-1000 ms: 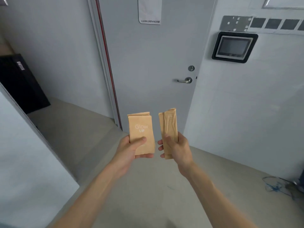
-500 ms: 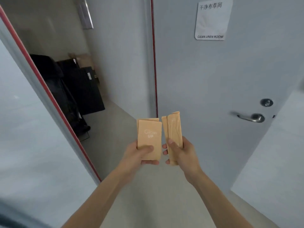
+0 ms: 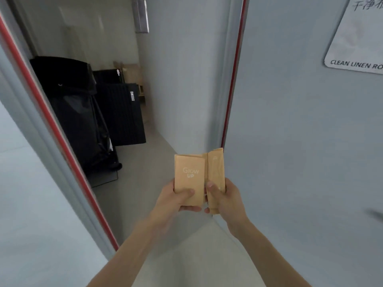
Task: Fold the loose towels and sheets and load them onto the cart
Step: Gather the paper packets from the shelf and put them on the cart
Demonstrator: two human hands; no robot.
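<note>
Head view. We hold two tan packets upright in front of us, side by side and touching along their inner edges. Our left hand (image 3: 178, 198) grips the left packet (image 3: 189, 179), printed "Glow UP", with the thumb pressed across its lower front and the fingers curled behind. Our right hand (image 3: 224, 200) grips the narrower right packet (image 3: 215, 172) the same way, thumb on its front. Behind the packets stands a grey door (image 3: 300, 141) bearing a sign (image 3: 356, 36) that reads "CLEAN LINEN RO…", cut off at the frame edge. To the left, a passage holds a black bag (image 3: 72, 112) on a stand and a black case (image 3: 122, 112) beside it. No towels, sheets or cart are in view.
</note>
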